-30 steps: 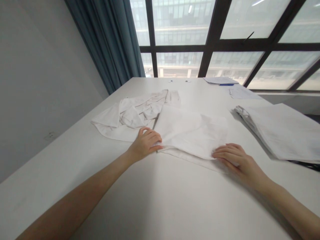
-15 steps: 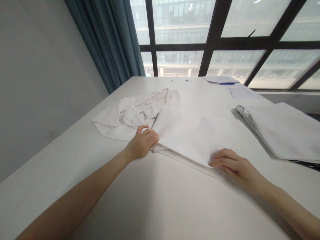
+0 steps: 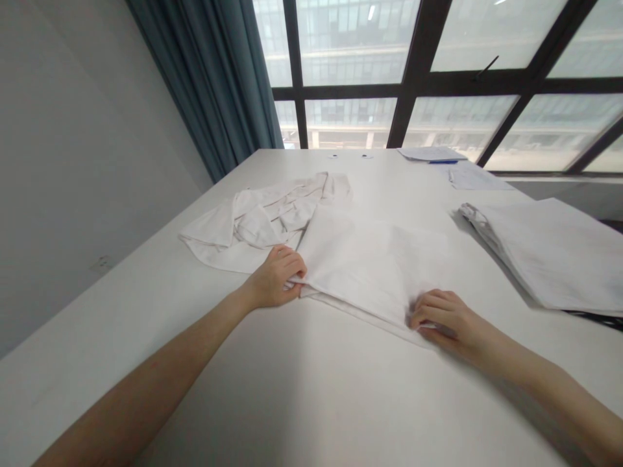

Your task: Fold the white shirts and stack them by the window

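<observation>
A folded white cloth lies on the white table in front of me, its layers showing along the near edge. My left hand pinches the near left corner of this cloth between thumb and fingers. At the near right corner, my right hand grips the edge, fingers curled and the thumb underneath. Beyond my left hand, a crumpled white cloth is spread in loose wrinkles and touches or lies close to the folded one.
On the right rests a stack of folded white fabric, with something dark under its near side. Papers and a blue pen lie at the far right of the table. A blue curtain hangs by the window.
My left fingers have closed round the cloth's corner, with the thumb now below it. The right fingers have curled more on the edge, and the cloth's upper layer has shifted slightly towards me.
</observation>
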The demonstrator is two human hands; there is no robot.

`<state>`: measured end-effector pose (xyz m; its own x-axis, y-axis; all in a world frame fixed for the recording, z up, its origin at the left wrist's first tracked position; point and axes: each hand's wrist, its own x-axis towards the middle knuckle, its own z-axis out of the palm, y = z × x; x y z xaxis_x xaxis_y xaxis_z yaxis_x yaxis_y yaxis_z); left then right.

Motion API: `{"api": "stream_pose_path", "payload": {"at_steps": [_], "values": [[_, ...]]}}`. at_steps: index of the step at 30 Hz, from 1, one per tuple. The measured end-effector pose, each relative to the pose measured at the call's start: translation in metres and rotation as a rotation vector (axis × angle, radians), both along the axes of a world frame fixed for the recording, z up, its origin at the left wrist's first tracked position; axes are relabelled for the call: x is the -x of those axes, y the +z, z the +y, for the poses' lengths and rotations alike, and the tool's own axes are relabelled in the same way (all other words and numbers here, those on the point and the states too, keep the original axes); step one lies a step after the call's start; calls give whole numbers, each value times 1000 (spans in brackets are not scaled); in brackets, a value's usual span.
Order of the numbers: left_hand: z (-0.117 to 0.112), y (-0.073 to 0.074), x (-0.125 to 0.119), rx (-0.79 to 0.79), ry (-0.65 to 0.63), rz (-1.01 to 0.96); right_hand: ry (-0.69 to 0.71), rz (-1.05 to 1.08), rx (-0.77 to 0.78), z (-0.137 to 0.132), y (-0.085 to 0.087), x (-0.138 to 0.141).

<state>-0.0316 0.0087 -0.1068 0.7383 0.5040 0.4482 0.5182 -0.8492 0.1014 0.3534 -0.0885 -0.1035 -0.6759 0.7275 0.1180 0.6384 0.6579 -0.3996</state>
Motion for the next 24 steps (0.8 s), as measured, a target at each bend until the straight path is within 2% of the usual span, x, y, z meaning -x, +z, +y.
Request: {"api": "stream_pose_path", "payload": {"at_steps": [2,7,9,14,20,24], "values": [[0,0,-1,9,-8,-8,-47,-36,-55,4,-2,-8],[-3,-2,-8,47,-21,-11,-287,-101,-262,16,-8,-35],[-4,-3,-11,65,-24,-14,-340,-87,-302,18,-12,-41],[-4,-4,-13,59,-2,6,-325,-59,-289,18,-17,-38],[-3,0,-9,-157,-85,127,-312,-123,-245,14,-13,-31],[-1,2,-6,-182,-121,131,-343,-123,-264,13,-12,-29]]}}
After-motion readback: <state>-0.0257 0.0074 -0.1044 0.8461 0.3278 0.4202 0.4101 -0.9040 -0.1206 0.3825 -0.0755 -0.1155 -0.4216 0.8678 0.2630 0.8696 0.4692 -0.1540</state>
